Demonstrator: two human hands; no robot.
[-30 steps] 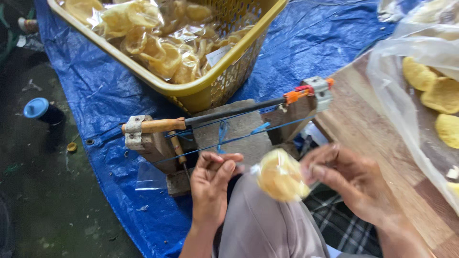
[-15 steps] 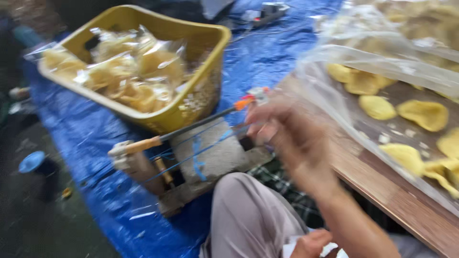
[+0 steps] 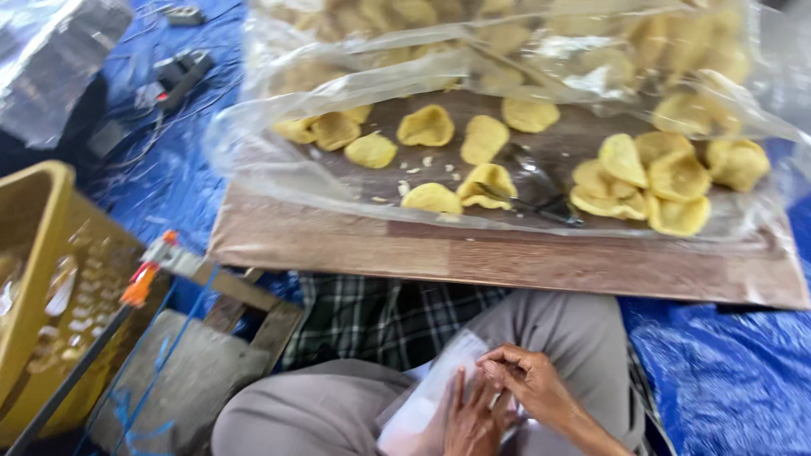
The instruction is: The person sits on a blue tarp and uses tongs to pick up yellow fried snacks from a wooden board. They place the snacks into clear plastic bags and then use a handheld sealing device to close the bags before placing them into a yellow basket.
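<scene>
You are working in your lap at six o'clock: your left hand [image 3: 467, 422] is lying flat with fingers spread on a stack of small clear plastic bags [image 3: 427, 397], pinning it against your thigh, while your right hand [image 3: 530, 382] is coming in from four o'clock with fingertips pinched together on the top bag's edge. Both hands are touching each other over the stack. To do this well, I judge you should be keeping the left palm pressing steadily and rubbing only one layer free between thumb and forefinger. Your right wrist is bending inward, knuckles up. Further out at twelve o'clock, the low wooden table [image 3: 507, 257] is carrying yellow crackers [image 3: 427, 127] under a large clear plastic sheet [image 3: 279, 160]. At nine o'clock, a yellow basket [image 3: 34, 253] is sitting on the blue tarp [image 3: 718, 371].
</scene>
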